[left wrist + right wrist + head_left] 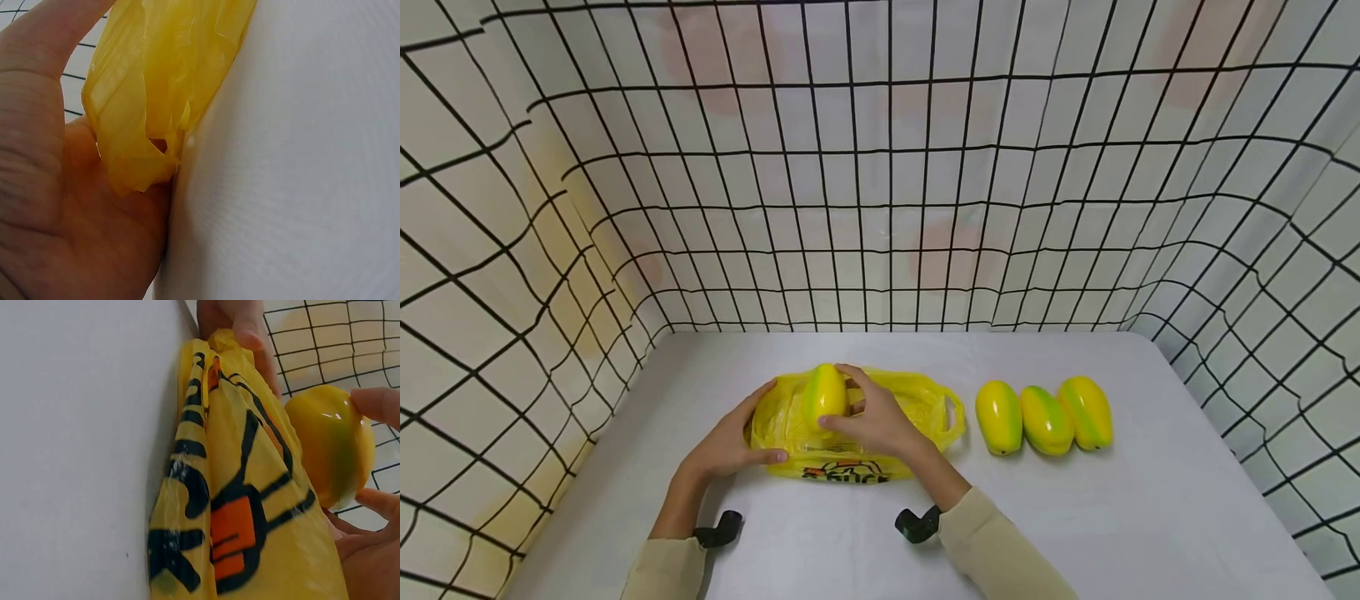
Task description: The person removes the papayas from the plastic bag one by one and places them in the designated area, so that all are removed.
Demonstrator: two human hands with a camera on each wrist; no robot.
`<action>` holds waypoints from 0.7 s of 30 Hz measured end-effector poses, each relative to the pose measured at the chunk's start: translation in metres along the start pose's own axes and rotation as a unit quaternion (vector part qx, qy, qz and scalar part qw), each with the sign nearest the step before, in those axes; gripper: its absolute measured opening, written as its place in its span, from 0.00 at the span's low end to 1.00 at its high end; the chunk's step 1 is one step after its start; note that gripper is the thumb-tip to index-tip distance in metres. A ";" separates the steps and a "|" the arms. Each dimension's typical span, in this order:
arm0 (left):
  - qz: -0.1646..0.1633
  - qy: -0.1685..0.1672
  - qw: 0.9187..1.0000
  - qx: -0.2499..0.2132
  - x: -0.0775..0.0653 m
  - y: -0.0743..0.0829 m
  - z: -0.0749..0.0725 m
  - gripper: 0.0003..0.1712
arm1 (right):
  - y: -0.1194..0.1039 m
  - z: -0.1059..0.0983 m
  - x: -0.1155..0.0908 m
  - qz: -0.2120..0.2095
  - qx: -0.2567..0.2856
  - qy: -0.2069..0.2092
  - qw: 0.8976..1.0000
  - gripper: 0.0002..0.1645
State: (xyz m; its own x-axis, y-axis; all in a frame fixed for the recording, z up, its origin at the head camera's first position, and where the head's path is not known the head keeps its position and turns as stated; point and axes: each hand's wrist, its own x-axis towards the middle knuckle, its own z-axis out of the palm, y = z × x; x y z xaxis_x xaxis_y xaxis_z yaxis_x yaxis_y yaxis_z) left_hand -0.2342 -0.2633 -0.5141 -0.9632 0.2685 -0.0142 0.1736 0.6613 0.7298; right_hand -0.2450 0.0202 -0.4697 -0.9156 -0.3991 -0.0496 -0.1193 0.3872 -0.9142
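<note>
A yellow plastic bag (928, 400) with dark printing lies on the table, its mouth spread upward. My left hand (722, 446) holds the bag's left end, thumb at the front edge and fingers behind. In the left wrist view the crumpled end of the bag (169, 69) sits between thumb and palm. Over the bag's opening, my right hand (877, 421) grips a glossy yellow mango (824, 397) with a green streak, from its right side. The right wrist view shows this mango (325, 447) between fingertips above the bag's edge.
Three more yellow-green mangoes, a left one (999, 417), a middle one (1047, 421) and a right one (1086, 412), lie side by side right of the bag. A black wire grid (891, 179) encloses the white table (820, 542) at the back and sides.
</note>
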 end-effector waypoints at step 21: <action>-0.004 0.000 1.000 -0.007 0.000 0.000 0.001 0.73 | 0.006 -0.045 -0.024 -0.003 -0.002 0.027 1.000 0.52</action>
State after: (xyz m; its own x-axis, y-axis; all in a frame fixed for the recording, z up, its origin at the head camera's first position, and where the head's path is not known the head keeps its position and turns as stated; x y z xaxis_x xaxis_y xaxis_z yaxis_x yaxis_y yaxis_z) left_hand -0.2341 -0.2631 -0.5148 -0.9647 0.2626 -0.0205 0.1621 0.6534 0.7394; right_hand -0.2410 0.0695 -0.4564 -0.9342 -0.3561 -0.0221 -0.1265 0.3887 -0.9126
